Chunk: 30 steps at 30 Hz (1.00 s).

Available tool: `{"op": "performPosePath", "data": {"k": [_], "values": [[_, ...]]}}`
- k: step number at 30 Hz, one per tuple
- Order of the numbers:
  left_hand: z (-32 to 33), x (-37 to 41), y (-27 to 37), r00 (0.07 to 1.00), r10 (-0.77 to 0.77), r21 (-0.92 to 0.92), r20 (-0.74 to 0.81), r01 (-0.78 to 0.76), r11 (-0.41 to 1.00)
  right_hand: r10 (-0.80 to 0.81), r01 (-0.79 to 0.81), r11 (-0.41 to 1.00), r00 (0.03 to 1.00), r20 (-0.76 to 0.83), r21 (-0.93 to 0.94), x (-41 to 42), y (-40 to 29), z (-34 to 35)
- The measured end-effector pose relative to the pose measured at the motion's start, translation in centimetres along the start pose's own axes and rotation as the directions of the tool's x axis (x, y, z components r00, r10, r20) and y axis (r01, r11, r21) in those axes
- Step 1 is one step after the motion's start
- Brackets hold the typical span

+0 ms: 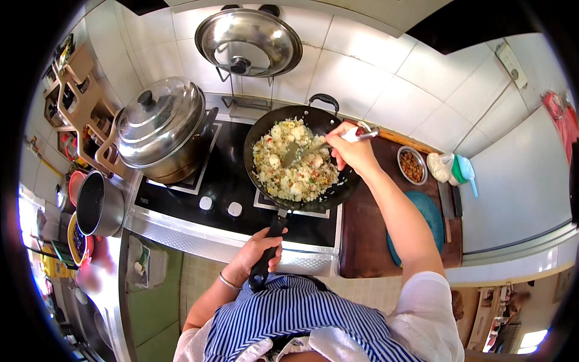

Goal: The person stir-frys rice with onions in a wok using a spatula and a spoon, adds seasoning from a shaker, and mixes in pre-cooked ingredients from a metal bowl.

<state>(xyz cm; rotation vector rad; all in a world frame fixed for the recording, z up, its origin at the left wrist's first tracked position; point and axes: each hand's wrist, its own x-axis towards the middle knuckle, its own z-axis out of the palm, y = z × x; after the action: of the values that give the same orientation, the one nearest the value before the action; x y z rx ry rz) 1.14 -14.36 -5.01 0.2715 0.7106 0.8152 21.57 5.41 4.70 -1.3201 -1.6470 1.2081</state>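
Fried rice (294,158) with bits of red, green and yellow fills much of a black wok (348,188) on the right burner of the gas stove. My left hand (262,253), with a bangle at the wrist, is closed around the wok's black handle (267,267). Over the wok's right side, my right hand (350,147) grips a metal spatula (291,156) by its handle, and the blade lies in the rice. A metal bowl of browned diced food (410,166) stands on the dark wooden board to the right.
A lidded steel pot (160,126) occupies the left burner. Another lid (249,43) leans in a rack against the tiles. On the board (366,244) are a teal plate (423,212) and a cleaver (445,199). An empty dark pot (99,203) stands at far left.
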Motion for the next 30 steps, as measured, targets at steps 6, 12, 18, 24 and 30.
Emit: {"op": "performPosePath", "data": {"k": [6, 12, 18, 24, 30], "values": [[-0.7, -0.2, -0.4, 1.000, 0.011, -0.007, -0.017, -0.012, 1.000, -0.087, 0.088, 0.996, 0.996, -0.013, 0.024, -1.5, -5.4, -2.8], [-0.2, 0.0, -0.2, 1.000, 0.004, 0.013, -0.018, -0.003, 1.000, -0.013, 0.015, 0.999, 0.999, -0.034, 0.048, 0.0, -0.5, -0.4], [-0.2, -0.1, -0.3, 1.000, 0.006, -0.004, -0.014, -0.006, 1.000, -0.012, 0.011, 1.000, 1.000, -0.011, -0.029, -0.6, -3.8, -0.5], [-0.3, -0.2, -0.2, 1.000, 0.012, 0.019, -0.022, -0.011, 1.000, -0.012, 0.012, 1.000, 1.000, 0.009, -0.001, 0.1, -2.0, -0.5], [-0.3, 0.0, -0.5, 1.000, 0.006, 0.015, -0.020, -0.005, 1.000, 0.001, -0.003, 1.000, 0.999, -0.055, -0.023, 0.1, -0.9, 0.9]]}}
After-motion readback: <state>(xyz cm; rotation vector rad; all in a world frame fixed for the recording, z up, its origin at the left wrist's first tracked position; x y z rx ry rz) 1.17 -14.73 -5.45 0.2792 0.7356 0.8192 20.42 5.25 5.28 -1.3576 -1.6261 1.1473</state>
